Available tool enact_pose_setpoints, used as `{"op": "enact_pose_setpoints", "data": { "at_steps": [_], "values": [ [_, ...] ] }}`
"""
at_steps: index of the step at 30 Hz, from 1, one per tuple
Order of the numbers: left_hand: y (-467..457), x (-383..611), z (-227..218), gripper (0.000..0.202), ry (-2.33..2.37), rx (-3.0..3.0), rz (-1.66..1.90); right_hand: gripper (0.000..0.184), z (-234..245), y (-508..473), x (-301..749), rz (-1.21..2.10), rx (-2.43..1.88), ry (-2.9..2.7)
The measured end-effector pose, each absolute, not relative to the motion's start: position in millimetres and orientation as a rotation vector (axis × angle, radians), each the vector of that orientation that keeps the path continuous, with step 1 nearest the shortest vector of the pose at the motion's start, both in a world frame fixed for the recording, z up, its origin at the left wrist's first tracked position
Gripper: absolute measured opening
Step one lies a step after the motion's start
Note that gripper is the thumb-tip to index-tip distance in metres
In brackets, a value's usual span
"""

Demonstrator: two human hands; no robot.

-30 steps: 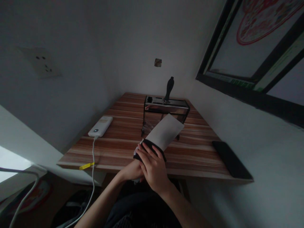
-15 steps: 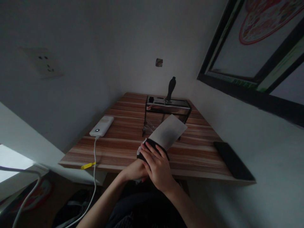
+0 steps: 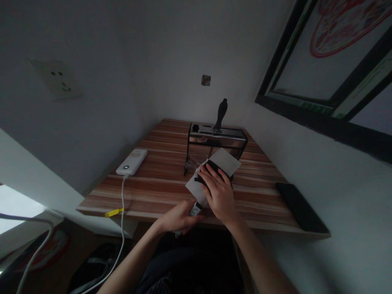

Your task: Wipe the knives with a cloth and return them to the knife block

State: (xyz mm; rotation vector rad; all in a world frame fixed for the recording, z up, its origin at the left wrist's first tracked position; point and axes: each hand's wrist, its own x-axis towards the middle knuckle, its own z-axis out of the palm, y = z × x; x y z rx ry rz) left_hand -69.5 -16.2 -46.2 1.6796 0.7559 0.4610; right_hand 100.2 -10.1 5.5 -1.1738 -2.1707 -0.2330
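A broad-bladed cleaver (image 3: 228,161) slants over the front of the table, its pale blade pointing away to the right. My left hand (image 3: 177,216) is closed round its handle, whose metal-looking end (image 3: 195,209) shows past my fingers. On the middle of the blade, my right hand (image 3: 222,200) presses a black cloth (image 3: 215,165) with fingers laid together over it. Blade shows both above and below the cloth. Just behind stands a knife rack (image 3: 217,141) with clear sides and a black-handled knife or tool (image 3: 221,114) upright in it.
The wood-grain table (image 3: 153,188) meets walls at the back and right. A white power bank (image 3: 131,162) lies at left, its white cable (image 3: 123,200) with a yellow tag (image 3: 114,212) running over the front edge. A black phone (image 3: 301,207) rests at the right edge.
My right hand and the black cloth have slid up the blade, away from the handle. The lower blade and handle end now show. My left hand keeps its hold.
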Motion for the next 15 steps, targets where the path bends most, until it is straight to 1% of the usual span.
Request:
{"op": "enact_pose_setpoints", "data": {
  "at_steps": [6,15],
  "values": [
    [-15.2,-70.2,-49.5,0.019,0.784,1.693,0.428,0.036,16.8,11.4,123.9,-0.313,-1.214,-2.069],
    [-15.7,-70.7,-50.2,0.017,0.762,1.683,0.417,0.034,28.4,32.4,145.6,-0.389,-1.286,-1.891]
  ]
}}
